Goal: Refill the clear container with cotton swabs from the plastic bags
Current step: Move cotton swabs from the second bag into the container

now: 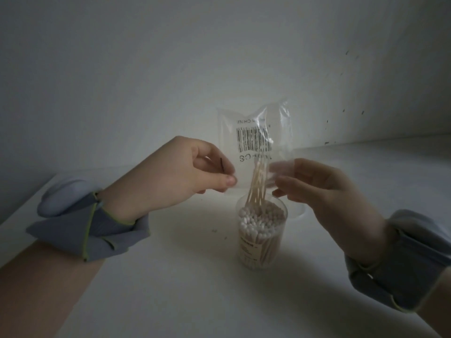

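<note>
A clear plastic bag (pixel 253 132) with a barcode is held upside down over the clear container (pixel 261 242), which stands on the white table and is packed with cotton swabs. Several wooden-stemmed swabs (pixel 257 185) slant from the bag's open mouth down into the container. My left hand (pixel 192 172) pinches the bag's lower left edge between thumb and fingers. My right hand (pixel 319 191) pinches the lower right edge. Both hands are level with the bag's mouth, just above the container's rim.
The white table (pixel 185 276) meets a pale wall behind. A clear round lid (pixel 296 212) lies right behind the container, partly hidden by my right hand. A pale rounded object (pixel 61 198) sits at the far left behind my left wrist.
</note>
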The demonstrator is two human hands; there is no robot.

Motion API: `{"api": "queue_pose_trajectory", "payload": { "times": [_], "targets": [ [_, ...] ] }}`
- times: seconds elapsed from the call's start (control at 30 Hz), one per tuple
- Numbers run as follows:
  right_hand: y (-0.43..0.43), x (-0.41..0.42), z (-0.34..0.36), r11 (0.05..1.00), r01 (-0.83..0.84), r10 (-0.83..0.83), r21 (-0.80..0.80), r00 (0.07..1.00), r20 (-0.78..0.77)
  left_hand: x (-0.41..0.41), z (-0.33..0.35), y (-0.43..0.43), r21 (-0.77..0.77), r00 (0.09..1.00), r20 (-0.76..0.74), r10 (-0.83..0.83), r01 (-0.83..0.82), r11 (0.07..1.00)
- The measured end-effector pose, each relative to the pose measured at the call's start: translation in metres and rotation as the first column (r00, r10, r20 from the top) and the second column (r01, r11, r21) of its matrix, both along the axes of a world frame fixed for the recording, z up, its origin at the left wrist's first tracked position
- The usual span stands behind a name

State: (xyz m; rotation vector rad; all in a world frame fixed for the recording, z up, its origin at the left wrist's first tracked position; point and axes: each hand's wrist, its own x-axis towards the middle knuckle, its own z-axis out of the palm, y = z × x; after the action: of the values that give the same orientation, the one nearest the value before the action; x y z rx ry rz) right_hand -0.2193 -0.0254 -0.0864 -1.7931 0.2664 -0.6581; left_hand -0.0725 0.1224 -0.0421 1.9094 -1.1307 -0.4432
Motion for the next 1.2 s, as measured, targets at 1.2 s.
{"api": "queue_pose_trajectory", "payload": {
  "times": [1.2],
  "targets": [
    [0.005,0.018,-0.002,0.943,-0.266,0.288,0.201,0.953,-0.089,0.000,0.016,0.008,-0.107,0.996,-0.091,0.013,-0.022,0.994]
  ]
}}
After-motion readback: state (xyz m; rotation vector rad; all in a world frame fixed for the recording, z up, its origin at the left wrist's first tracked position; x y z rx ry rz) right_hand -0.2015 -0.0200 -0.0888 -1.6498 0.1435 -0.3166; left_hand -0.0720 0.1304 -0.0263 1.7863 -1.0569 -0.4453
